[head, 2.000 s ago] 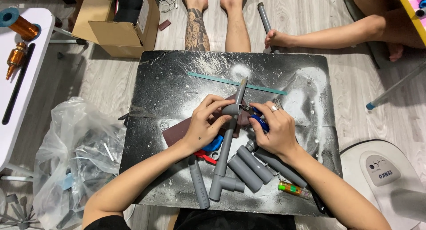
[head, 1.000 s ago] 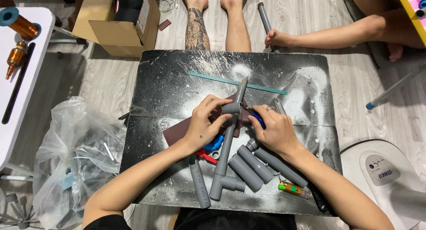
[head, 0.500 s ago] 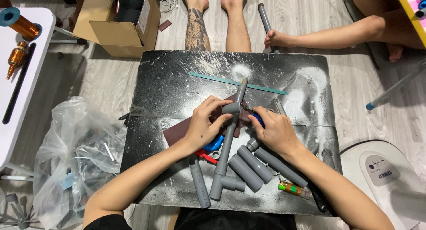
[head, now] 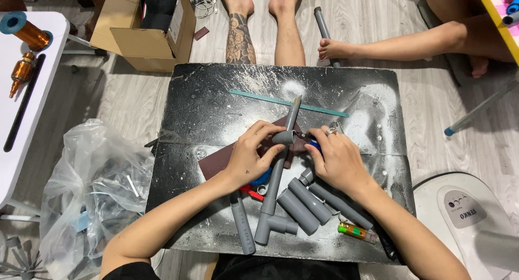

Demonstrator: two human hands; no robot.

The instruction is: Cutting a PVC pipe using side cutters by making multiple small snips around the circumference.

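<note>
Work surface: a black board (head: 205, 101) lies on the pale wood floor, dusted with white powder, mostly toward its far edge and far right corner.
Cardboard box: an open brown box (head: 141, 34) sits on the floor beyond the board's far left corner.
Plastic bag: a clear crumpled bag (head: 94, 188) lies off the board's left edge, with grey parts inside.
White appliance: a rounded white device (head: 470, 210) with a small grey printed patch sits off the near right corner.
Lighter: a small lighter (head: 357, 232) with a green and orange wrapper lies near the board's near right corner.
Pipe assembly: a long grey pipe (head: 275, 174) runs from the near edge up through the middle of the board, with a tee fitting (head: 273, 226) at its near end and an elbow fitting (head: 283, 137) under your fingers.
Your left hand (head: 250, 155): palm down at mid-board, fingers curled closed around the elbow fitting and pipe.
Your right hand (head: 338, 158): palm down just right of the pipe, fingers closed on a small tool with a blue handle (head: 314, 145); its tip meets the fitting.
Loose pipes: short grey pipe pieces (head: 311, 201) lie side by side under your right wrist; another (head: 241, 223) lies near the near edge.
Ruler: a thin teal strip (head: 270, 100) lies slantwise near the far edge.
Other people: bare feet (head: 286, 1) and another person's hand (head: 331, 48) on a grey pipe, beyond the far edge.
</note>
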